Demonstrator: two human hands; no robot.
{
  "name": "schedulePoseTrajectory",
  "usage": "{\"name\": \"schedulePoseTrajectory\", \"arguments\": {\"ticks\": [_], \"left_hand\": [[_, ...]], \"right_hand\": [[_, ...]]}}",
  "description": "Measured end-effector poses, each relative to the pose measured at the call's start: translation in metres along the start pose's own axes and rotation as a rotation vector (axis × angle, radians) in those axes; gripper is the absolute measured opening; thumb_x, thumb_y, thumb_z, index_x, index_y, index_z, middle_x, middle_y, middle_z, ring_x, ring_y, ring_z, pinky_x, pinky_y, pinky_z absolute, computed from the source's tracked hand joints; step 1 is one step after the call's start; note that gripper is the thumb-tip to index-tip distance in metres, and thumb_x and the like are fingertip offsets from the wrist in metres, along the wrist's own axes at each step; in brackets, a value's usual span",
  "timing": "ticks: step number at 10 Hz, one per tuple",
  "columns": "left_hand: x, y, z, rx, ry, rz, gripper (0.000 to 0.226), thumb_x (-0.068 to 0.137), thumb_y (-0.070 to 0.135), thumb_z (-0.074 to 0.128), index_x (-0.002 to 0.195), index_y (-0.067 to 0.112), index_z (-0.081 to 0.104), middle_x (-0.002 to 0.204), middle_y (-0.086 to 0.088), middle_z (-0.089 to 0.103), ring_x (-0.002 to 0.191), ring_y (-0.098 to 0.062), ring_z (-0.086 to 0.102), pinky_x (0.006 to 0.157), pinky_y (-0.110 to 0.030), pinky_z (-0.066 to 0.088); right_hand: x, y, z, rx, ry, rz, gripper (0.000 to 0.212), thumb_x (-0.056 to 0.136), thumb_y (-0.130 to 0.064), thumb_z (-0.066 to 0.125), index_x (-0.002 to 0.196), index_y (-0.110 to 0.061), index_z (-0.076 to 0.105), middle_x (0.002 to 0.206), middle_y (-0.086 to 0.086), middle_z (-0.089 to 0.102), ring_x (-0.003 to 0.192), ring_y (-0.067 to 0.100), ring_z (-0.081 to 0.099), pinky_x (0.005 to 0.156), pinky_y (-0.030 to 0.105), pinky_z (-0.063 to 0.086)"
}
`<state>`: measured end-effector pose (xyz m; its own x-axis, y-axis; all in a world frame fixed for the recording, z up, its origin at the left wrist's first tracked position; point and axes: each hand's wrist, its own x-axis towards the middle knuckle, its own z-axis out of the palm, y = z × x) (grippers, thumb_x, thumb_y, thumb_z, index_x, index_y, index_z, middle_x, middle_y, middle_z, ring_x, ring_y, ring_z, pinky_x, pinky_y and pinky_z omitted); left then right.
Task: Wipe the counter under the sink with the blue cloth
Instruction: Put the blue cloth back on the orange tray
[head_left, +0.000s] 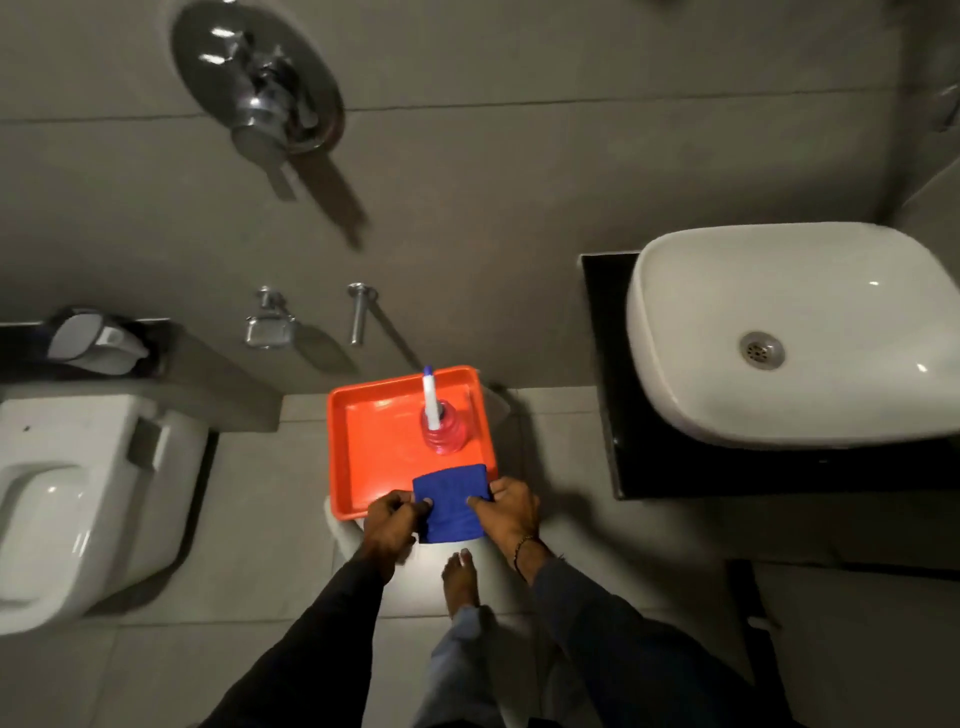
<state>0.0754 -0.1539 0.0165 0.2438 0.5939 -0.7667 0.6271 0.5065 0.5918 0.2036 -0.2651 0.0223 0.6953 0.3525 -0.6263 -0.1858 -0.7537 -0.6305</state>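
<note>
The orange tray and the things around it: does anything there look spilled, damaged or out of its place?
Nothing looks spilled or broken. The orange tray sits level on a white stool, with the spray bottle upright in it. Both the left hand and the right hand hold the blue cloth at the tray's near edge. The black counter looks bare.

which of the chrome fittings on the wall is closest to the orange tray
The plain chrome spout, low on the wall just above the orange tray. The soap dish holder sits further left, and the big round mixer valve is much higher.
</note>
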Motion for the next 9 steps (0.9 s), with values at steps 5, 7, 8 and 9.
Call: {"name": "schedulePoseTrajectory", "arguments": {"ticks": [5, 7, 8, 9], "left_hand": [[0.162, 0.033, -0.094, 0.934, 0.164, 0.345, 0.031, 0.088, 0.04, 0.063, 0.108, 0.017, 0.071, 0.105, -0.012, 0.074, 0.098, -0.038, 0.07, 0.083, -0.041, 0.056], [0.141, 0.025, -0.082, 1.018, 0.216, 0.335, 0.034, 0.094, 0.033, 0.057, 0.12, 0.01, 0.059, 0.119, -0.017, 0.065, 0.107, -0.039, 0.064, 0.086, -0.047, 0.055], [0.081, 0.007, -0.064, 1.027, 0.249, 0.385, 0.043, 0.093, 0.027, 0.054, 0.13, 0.006, 0.053, 0.13, -0.02, 0.052, 0.111, -0.044, 0.059, 0.083, -0.052, 0.052], [0.047, -0.012, -0.036, 1.029, 0.111, 0.461, 0.043, 0.088, 0.025, 0.054, 0.125, 0.003, 0.057, 0.126, -0.024, 0.054, 0.107, -0.045, 0.06, 0.078, -0.051, 0.052]], "right_hand": [[0.088, -0.037, 0.163, 0.065, -0.075, 0.07, 0.015, 0.08, 0.007, 0.065, 0.091, 0.012, 0.073, 0.088, 0.014, 0.072, 0.078, 0.017, 0.06, 0.062, 0.027, 0.046], [0.077, -0.032, 0.147, 0.024, -0.108, 0.053, 0.017, 0.077, 0.002, 0.068, 0.062, -0.005, 0.064, 0.071, 0.012, 0.06, 0.07, 0.019, 0.053, 0.059, 0.025, 0.041], [0.047, -0.02, 0.104, 0.027, -0.042, 0.062, 0.016, 0.078, -0.005, 0.072, 0.094, -0.002, 0.075, 0.095, 0.015, 0.076, 0.091, 0.027, 0.069, 0.08, 0.027, 0.052], [0.027, -0.007, 0.062, -0.04, 0.048, -0.003, 0.016, 0.079, -0.012, 0.07, 0.093, -0.009, 0.076, 0.096, 0.014, 0.078, 0.094, 0.029, 0.072, 0.081, 0.027, 0.053]]}}
